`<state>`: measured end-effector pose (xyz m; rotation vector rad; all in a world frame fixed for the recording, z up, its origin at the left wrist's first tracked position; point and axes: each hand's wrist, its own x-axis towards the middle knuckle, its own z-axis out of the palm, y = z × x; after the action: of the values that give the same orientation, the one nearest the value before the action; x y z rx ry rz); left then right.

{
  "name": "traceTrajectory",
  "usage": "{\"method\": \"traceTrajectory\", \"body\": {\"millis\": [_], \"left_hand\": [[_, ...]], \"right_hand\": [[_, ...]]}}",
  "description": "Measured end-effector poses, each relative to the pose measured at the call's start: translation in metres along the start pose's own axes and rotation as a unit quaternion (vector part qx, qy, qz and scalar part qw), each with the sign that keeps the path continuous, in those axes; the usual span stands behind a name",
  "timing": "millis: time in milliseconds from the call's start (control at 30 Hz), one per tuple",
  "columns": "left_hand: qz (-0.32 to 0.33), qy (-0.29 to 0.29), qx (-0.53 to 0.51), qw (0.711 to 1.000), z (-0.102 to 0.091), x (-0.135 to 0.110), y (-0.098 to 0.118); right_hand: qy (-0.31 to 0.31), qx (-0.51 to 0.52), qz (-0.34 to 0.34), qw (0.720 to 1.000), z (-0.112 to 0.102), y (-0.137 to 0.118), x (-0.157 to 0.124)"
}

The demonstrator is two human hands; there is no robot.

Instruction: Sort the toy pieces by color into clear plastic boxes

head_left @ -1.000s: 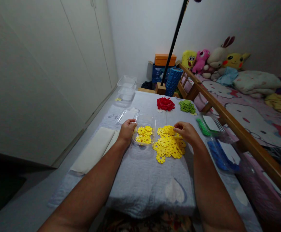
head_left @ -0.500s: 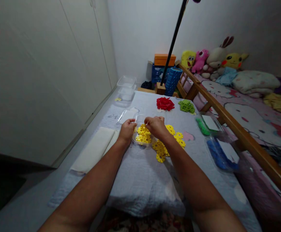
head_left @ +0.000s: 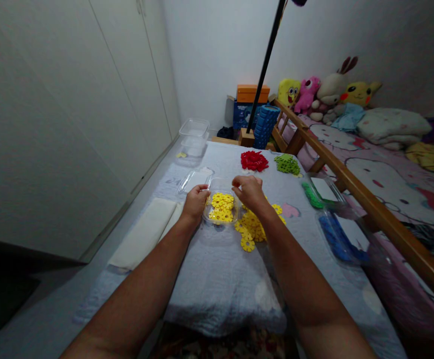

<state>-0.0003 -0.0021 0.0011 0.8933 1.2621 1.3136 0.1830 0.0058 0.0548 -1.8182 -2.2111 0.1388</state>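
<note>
A clear plastic container [head_left: 219, 223] stands on the cloth-covered table, with several yellow flower-shaped plastic discs [head_left: 222, 202] inside. At its left side, my left hand [head_left: 196, 202] has its fingers closed on the rim and wall. My right hand [head_left: 249, 192] hangs just right of the container, above the far side of a loose pile of yellow discs [head_left: 250, 227]. Its fingers are loosely bent and slightly apart, and no disc shows between them. The hand and forearm cover part of the pile.
A clear lid [head_left: 196, 180] lies beyond my left hand, and a folded cream cloth [head_left: 145, 232] is to the left. Red pieces [head_left: 254, 161] and green pieces [head_left: 287, 163] lie at the back. Boxes of green [head_left: 323, 190] and blue pieces [head_left: 342, 237] stand by the wooden bed rail [head_left: 325, 154].
My right hand has moved right, from over the container to over the yellow pile, uncovering the discs inside. My left hand has stayed at the container.
</note>
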Motion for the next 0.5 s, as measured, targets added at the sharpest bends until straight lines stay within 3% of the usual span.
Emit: {"method": "traceTrajectory", "body": {"millis": [100, 267, 500], "left_hand": [[-0.004, 0.001, 0.0, 1.0, 0.0, -0.002, 0.002], [-0.007, 0.0, -0.005, 1.0, 0.001, -0.002, 0.002], [-0.004, -0.001, -0.001, 1.0, 0.0, -0.001, 0.0]], "right_hand": [[0.025, 0.02, 0.049, 0.998, -0.01, 0.041, -0.008], [-0.033, -0.005, 0.109, 0.993, -0.003, 0.101, -0.028], [-0.026, 0.005, 0.111, 0.994, 0.015, 0.113, -0.041]]}}
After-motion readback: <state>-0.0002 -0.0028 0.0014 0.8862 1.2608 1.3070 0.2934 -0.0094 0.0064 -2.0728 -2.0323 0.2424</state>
